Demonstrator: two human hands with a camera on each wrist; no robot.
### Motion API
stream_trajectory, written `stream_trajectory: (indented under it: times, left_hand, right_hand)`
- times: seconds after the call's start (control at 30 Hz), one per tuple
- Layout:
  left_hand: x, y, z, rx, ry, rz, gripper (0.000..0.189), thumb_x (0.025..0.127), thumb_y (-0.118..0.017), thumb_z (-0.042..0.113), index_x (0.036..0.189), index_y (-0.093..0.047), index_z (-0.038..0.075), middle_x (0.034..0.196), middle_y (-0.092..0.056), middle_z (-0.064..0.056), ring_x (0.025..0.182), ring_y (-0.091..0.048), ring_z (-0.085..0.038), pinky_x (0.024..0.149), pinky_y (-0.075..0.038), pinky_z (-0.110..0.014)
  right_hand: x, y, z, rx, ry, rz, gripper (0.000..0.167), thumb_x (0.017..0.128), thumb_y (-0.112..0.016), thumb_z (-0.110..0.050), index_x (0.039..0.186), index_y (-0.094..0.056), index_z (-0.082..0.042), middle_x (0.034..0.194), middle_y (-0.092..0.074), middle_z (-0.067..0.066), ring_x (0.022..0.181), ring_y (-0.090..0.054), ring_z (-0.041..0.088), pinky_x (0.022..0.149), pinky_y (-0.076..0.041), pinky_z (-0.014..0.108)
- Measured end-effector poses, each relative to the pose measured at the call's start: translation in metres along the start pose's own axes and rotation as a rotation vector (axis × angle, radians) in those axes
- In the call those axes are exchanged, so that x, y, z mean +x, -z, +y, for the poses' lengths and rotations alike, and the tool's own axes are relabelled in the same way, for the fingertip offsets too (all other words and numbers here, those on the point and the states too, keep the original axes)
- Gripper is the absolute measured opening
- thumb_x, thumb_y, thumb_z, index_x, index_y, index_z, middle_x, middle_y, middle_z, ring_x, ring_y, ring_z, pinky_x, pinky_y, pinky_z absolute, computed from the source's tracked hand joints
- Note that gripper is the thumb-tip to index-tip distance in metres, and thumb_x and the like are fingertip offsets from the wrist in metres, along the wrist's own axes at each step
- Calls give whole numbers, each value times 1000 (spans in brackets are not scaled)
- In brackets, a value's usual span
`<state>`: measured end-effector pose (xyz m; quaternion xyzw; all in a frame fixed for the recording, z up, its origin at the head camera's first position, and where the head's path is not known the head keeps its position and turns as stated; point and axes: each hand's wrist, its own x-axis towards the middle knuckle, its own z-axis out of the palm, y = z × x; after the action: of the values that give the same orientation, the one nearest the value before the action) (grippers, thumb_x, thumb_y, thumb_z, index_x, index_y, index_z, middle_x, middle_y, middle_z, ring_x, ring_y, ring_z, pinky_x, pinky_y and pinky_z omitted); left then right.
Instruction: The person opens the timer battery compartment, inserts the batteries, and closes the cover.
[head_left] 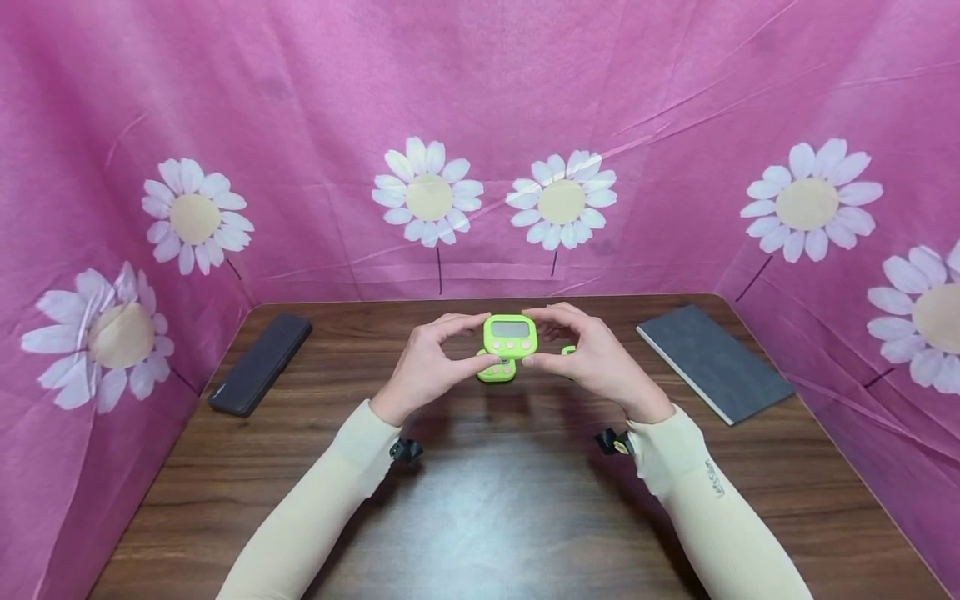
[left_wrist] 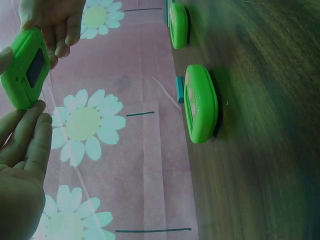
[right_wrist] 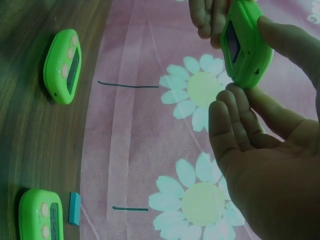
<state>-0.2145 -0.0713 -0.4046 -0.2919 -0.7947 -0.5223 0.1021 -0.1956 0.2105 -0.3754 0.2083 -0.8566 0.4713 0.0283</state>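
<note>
A lime-green digital timer [head_left: 510, 337] with a grey screen and pale pink buttons is held up above the table, its screen facing me. My left hand [head_left: 429, 364] pinches its left side between thumb and fingers, and my right hand [head_left: 596, 360] pinches the right side the same way. Just below it, partly covered, a second green timer [head_left: 496, 372] stands on the table. A third green timer [head_left: 568, 350] is mostly hidden behind my right hand. Both standing timers [left_wrist: 202, 105] show more fully in the wrist views.
A small teal block [left_wrist: 180, 90] lies behind one standing timer. Toward the left edge is a flat black rectangular object [head_left: 258, 364], and a dark grey notebook [head_left: 712, 362] lies at the right. A pink daisy-printed cloth [head_left: 480, 92] hangs around the wooden table [head_left: 480, 517].
</note>
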Motion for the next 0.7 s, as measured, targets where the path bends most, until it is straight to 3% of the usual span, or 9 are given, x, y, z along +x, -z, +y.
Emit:
stream_trajectory:
  times: [0.2,0.4,0.7]
  left_hand:
    - [0,0,-1,-7,0,6,60,87,-99,24,144,-78,21,136,-81,2,135,-73,-18,122,-54,-49]
    - [0,0,-2,-6,-13,6,60,88,-99,24,145,-78,21,135,-82,1,133,-74,-18,120,-56,-46]
    - [-1,2,-3,-19,-115,60,54,91,-96,17,142,-78,14,127,-85,-5,124,-78,-28,113,-60,-33]
  right_hand:
    - [0,0,-1,-5,-7,-3,62,91,-96,-20,148,-72,-17,136,-72,4,121,-71,33,99,-59,27]
    - [-1,-1,-3,6,-5,8,61,90,-97,-19,147,-74,-17,140,-73,2,121,-74,22,98,-61,26]
    - [-5,-5,-1,27,39,53,53,97,-92,-26,147,-75,-22,142,-75,-1,113,-79,13,91,-65,22]
